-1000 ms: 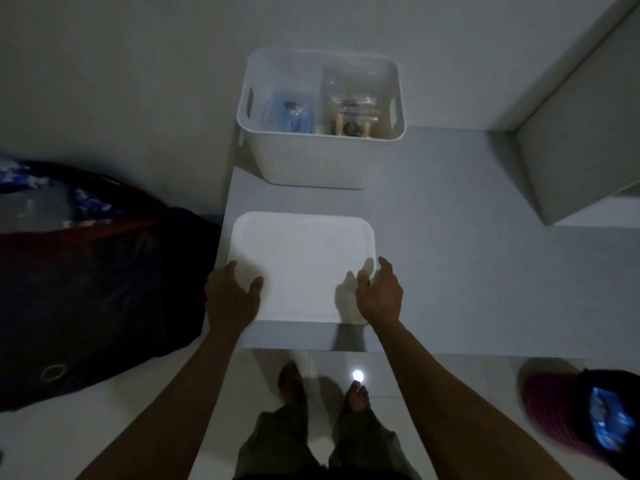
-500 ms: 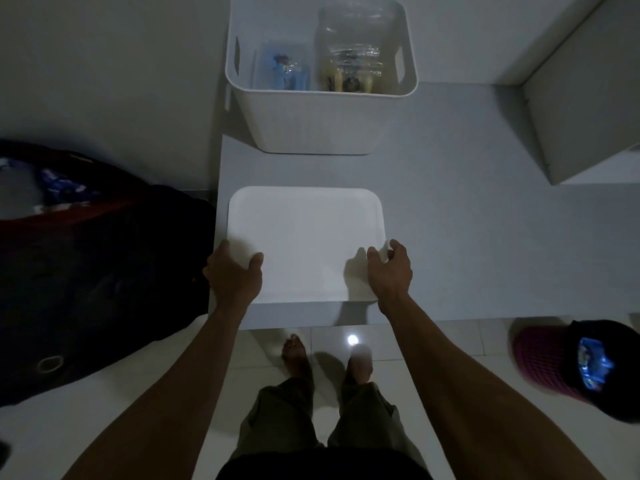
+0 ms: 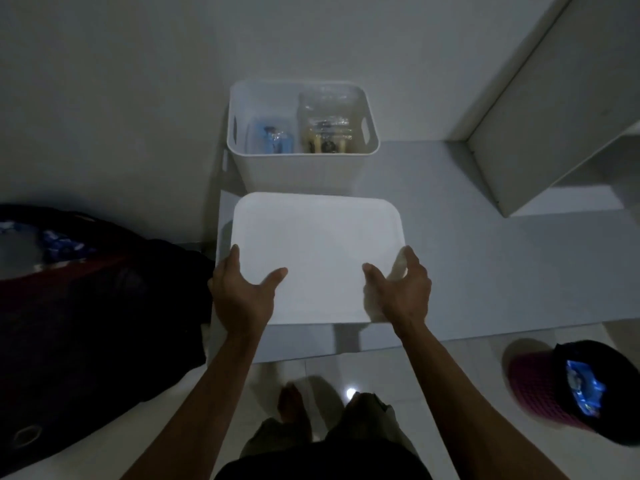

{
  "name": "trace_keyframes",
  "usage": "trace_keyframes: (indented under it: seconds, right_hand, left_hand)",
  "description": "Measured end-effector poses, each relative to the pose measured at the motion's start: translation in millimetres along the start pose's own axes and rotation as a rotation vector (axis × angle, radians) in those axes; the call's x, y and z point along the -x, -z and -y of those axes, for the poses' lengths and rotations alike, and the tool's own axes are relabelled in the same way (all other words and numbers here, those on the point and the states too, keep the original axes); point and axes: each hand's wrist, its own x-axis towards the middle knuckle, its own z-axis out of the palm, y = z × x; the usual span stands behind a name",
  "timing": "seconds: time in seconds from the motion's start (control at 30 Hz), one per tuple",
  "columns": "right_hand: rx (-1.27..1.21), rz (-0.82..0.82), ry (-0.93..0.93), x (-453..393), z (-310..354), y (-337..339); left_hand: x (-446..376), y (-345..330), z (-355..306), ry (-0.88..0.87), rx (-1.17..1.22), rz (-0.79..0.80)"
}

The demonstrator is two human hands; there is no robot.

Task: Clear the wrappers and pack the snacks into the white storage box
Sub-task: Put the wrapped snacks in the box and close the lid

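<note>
The white storage box (image 3: 298, 169) stands open at the back of the grey table, against the wall. Inside it lie a blue-wrapped snack pack (image 3: 272, 142) on the left and a clear bag of snacks (image 3: 325, 133) on the right. The flat white lid (image 3: 317, 251) is lifted off the table in front of the box, tilted toward me. My left hand (image 3: 242, 296) grips its near left corner, thumb on top. At the near right corner my right hand (image 3: 401, 289) holds the lid the same way.
The grey table (image 3: 485, 271) runs to the right, where a white cabinet panel (image 3: 554, 116) stands on it. A dark bag (image 3: 86, 323) lies on the floor to the left. A maroon waste bin (image 3: 571, 393) with blue wrappers sits at the lower right. My feet (image 3: 294, 403) are below the table edge.
Both hands have taken the lid by its near corners and raised it off the table. The view tilted back, so the box sits lower in frame.
</note>
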Motion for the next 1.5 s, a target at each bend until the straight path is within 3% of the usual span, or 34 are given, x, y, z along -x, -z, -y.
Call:
trace_keyframes:
  seconds: [0.27,0.5,1.03,1.5]
  right_hand:
    - [-0.026,-0.115,0.194,-29.3,61.8,55.8]
    - [0.021,-0.09,0.291,-82.9,123.7,43.5]
    - [0.107,0.077,0.224,-230.3,185.8,-49.0]
    - [0.138,0.068,0.203,-251.8,179.8,-70.7]
  left_hand:
    - [-34.9,23.2,-89.3,-0.158,-0.046,-0.04]
    - [-100.3,12.2,-117.0,-0.112,-0.088,-0.005]
    - [-248.6,-56.6,-131.1,0.077,-0.218,0.092]
    - [-278.0,-76.2,-130.2,0.052,-0.42,0.072]
